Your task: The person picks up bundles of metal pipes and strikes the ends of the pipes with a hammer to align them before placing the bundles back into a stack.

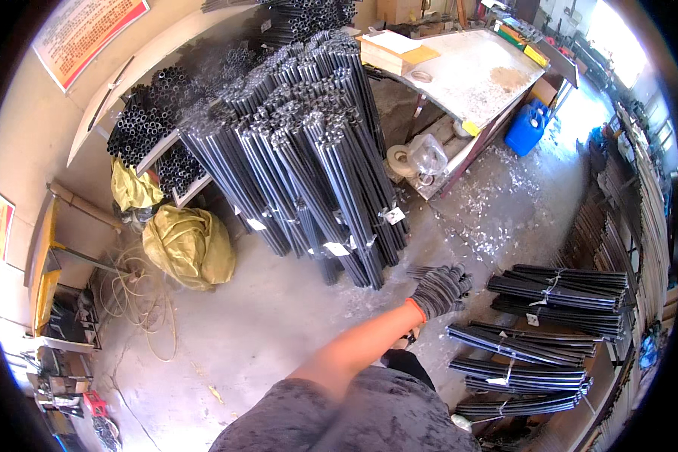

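Reaching out low and to the right of the leaning stack of tube bundles (pixel 309 173): recorded the left hand (pixel 441 290), in a grey knitted glove with an orange cuff, forearm bare. Found fingers spread and open, nothing gripped. Observed it just above a few loose dark tubes (pixel 422 271) lying on the floor at the foot of the stack; could not tell whether touching them. Saw no right hand in view.

Noted the stack itself standing tilted, upper ends against a wall rack, bundles tied and bearing white tags. Logged further tied bundles (pixel 557 290) lying flat on the floor right of the stack, beyond the hand, with more of the same (pixel 520 350) below them. Logged yellow sacks (pixel 190 245) left of the stack's foot and a loose cord (pixel 139 301) just below those. Logged a workbench (pixel 482 75) up and to the right of the stack, a blue canister (pixel 526 128) at its far corner, pale shavings scattered between.
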{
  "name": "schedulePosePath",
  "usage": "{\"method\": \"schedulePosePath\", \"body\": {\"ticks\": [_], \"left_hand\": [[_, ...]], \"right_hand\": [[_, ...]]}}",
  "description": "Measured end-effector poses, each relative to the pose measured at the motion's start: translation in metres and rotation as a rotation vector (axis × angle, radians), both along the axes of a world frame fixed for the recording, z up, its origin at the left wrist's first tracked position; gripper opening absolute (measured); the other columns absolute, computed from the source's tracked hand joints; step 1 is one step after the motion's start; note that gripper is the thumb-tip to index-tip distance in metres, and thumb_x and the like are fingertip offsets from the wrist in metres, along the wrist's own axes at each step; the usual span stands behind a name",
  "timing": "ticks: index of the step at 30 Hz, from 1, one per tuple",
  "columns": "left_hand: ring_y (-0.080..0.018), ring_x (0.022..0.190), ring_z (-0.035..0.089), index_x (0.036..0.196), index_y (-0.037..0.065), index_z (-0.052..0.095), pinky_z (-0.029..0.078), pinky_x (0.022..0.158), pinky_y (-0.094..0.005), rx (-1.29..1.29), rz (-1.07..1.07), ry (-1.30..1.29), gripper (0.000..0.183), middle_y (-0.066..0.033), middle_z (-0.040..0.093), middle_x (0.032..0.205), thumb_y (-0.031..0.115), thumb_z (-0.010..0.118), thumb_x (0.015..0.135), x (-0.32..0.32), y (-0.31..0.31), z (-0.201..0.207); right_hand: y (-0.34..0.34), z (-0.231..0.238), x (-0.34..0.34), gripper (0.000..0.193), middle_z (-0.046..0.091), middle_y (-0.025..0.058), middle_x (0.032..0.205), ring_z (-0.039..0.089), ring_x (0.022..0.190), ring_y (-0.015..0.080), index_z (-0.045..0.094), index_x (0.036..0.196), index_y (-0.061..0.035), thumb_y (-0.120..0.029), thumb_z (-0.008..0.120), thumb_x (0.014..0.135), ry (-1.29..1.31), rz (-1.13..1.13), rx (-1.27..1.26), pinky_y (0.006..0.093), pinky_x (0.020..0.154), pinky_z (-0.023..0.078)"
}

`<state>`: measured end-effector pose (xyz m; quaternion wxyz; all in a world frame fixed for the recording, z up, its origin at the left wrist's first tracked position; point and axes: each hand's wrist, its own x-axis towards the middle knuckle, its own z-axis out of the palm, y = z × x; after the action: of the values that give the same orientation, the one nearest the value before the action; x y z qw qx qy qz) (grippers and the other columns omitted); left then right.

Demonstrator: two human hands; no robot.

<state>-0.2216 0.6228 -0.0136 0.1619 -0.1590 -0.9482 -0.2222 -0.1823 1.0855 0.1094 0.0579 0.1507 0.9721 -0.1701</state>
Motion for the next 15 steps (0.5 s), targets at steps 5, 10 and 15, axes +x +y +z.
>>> {"method": "schedulePosePath", "body": {"ticks": [5, 10, 15], "left_hand": [[-0.029, 0.092, 0.059, 0.113, 0.012, 0.058, 0.05, 0.073, -0.0413, 0.016, 0.027, -0.108, 0.043, -0.0136, 0.058, 0.103, 0.039, 0.058, 0.08, -0.029, -0.004, 0.001], [-0.0301, 0.095, 0.057, 0.112, 0.013, 0.059, 0.049, 0.075, -0.0411, 0.008, 0.064, -0.036, 0.048, -0.0128, 0.056, 0.105, 0.042, 0.064, 0.075, 0.003, -0.031, -0.003], [-0.0288, 0.097, 0.057, 0.114, 0.012, 0.059, 0.049, 0.077, -0.0404, 0.021, 0.15, -0.144, 0.049, -0.0127, 0.056, 0.107, 0.041, 0.065, 0.074, 0.033, -0.037, 0.077]], "right_hand": [[0.037, -0.07, -0.015, 0.033, 0.063, 0.0107, 0.065, 0.061, 0.054, 0.0241, 0.063, 0.076, 0.0008, -0.031, 0.072, 0.073, -0.16, -0.01, -0.006, 0.0387, 0.052, 0.047], [0.054, -0.207, 0.002, 0.035, 0.064, 0.0107, 0.066, 0.061, 0.055, 0.0242, 0.063, 0.076, 0.0009, -0.032, 0.073, 0.072, -0.44, 0.008, -0.082, 0.039, 0.053, 0.047], [0.053, -0.336, 0.039, 0.037, 0.064, 0.0106, 0.067, 0.062, 0.056, 0.0242, 0.064, 0.077, 0.001, -0.034, 0.074, 0.071, -0.667, 0.077, -0.133, 0.0394, 0.054, 0.047]]}}
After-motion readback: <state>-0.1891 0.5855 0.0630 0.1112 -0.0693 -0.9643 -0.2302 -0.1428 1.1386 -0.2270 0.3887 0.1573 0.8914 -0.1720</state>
